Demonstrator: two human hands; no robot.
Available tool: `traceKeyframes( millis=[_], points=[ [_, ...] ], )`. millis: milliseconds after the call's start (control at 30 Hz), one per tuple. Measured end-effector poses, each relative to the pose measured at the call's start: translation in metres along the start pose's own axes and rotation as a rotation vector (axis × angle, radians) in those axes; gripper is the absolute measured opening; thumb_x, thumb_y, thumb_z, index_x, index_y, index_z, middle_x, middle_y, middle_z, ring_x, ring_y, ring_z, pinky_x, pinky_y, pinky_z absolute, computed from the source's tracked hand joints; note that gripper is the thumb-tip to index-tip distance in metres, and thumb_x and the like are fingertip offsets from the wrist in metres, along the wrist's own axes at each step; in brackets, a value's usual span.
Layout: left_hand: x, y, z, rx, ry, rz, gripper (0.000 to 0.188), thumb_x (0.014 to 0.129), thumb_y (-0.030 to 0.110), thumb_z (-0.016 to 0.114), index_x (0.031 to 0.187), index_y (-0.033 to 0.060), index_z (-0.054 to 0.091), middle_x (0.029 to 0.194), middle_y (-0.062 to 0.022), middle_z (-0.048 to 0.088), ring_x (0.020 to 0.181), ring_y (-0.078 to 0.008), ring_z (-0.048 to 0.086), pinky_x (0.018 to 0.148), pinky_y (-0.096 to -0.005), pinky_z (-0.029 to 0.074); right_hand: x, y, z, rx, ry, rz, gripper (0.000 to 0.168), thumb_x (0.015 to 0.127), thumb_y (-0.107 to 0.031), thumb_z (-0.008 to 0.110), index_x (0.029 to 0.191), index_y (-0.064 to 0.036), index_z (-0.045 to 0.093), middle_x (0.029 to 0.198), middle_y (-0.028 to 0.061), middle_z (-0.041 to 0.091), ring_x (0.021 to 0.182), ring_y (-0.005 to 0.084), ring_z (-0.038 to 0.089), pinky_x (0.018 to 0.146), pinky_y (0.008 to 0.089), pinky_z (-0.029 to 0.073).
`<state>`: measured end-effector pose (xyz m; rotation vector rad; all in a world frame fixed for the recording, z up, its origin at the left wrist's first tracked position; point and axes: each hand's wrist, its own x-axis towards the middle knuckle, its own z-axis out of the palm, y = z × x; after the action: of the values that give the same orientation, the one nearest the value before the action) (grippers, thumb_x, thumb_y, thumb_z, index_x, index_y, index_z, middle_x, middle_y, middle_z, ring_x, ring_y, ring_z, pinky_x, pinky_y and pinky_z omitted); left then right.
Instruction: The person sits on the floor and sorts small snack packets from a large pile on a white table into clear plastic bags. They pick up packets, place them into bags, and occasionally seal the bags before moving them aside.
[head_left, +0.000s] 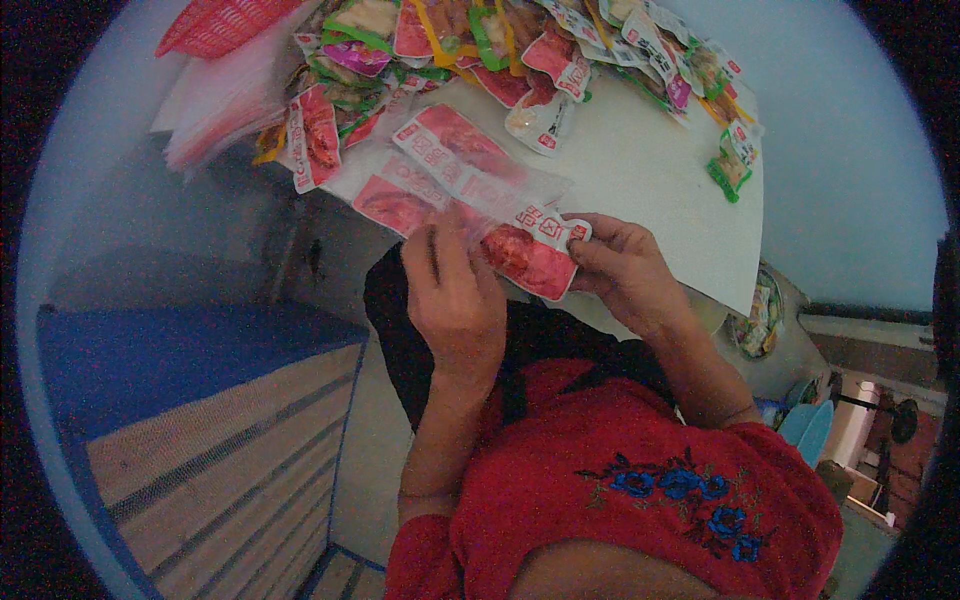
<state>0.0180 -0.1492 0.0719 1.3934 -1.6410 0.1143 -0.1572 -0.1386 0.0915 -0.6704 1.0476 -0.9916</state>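
Observation:
My right hand (626, 262) grips one end of a red-and-white snack packet (529, 259), with the thumb on its printed strip. The packet's far end runs under the mouth of a clear plastic bag (555, 193). At the near edge of that bag, my left hand (456, 307) pinches the film; its fingertips are partly hidden. Through the film show another red packet (394, 204) on the left and one more red packet (457, 135) farther back. The bag lies over the front edge of a white tabletop (652, 172).
Heaped snack packets (450, 34) cover the table's back. One green-edged packet (731, 161) lies at right. At left are a stack of clear bags (217, 105) and a red plastic basket (225, 26). A blue-edged slatted piece (225, 442) stands lower left; a round container (757, 319) holds packets lower right.

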Motion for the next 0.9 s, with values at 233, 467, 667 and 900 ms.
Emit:
traceKeyframes(
  millis=[233, 467, 667, 900],
  points=[
    [-0.005, 0.007, -0.004, -0.015, -0.002, 0.201, 0.017, 0.078, 0.003, 0.065, 0.095, 0.0028, 0.066, 0.083, -0.0095, 0.059, 0.07, -0.0268, 0.059, 0.059, -0.0359, 0.048, 0.023, 0.016, 0.013, -0.07, -0.032, -0.076, 0.024, 0.089, -0.011, 0.058, 0.107, 0.005, 0.06, 0.093, 0.0076, 0.066, 0.081, 0.0146, 0.062, 0.074, 0.0288, 0.052],
    [-0.005, 0.006, -0.004, -0.04, 0.014, 0.198, 0.018, 0.076, 0.004, 0.067, 0.094, 0.0017, 0.066, 0.083, -0.0097, 0.058, 0.071, -0.0268, 0.059, 0.06, -0.0363, 0.047, 0.06, 0.038, 0.021, -0.277, -0.052, -0.133, 0.013, 0.09, -0.008, 0.06, 0.1, -0.001, 0.061, 0.095, 0.0031, 0.063, 0.085, 0.0125, 0.058, 0.073, 0.0277, 0.048],
    [-0.007, 0.006, -0.001, -0.104, 0.034, 0.208, 0.019, 0.075, 0.004, 0.068, 0.094, 0.002, 0.066, 0.083, -0.0099, 0.059, 0.072, -0.0272, 0.058, 0.061, -0.0367, 0.048, 0.057, 0.029, 0.054, -0.044, 0.033, -0.316, 0.009, 0.085, -0.009, 0.067, 0.088, -0.004, 0.06, 0.083, -0.0006, 0.057, 0.073, 0.0093, 0.052, 0.06, 0.0277, 0.042],
    [-0.008, 0.007, -0.003, -0.075, -0.02, 0.183, 0.019, 0.075, 0.006, 0.07, 0.093, 0.003, 0.068, 0.089, -0.0139, 0.064, 0.076, -0.0307, 0.062, 0.065, -0.0392, 0.053, 0.052, 0.029, 0.057, -0.066, 0.123, -0.277, 0.01, 0.084, -0.006, 0.067, 0.08, -0.006, 0.058, 0.076, -0.0005, 0.055, 0.069, 0.0094, 0.051, 0.056, 0.0277, 0.041]
  ],
)
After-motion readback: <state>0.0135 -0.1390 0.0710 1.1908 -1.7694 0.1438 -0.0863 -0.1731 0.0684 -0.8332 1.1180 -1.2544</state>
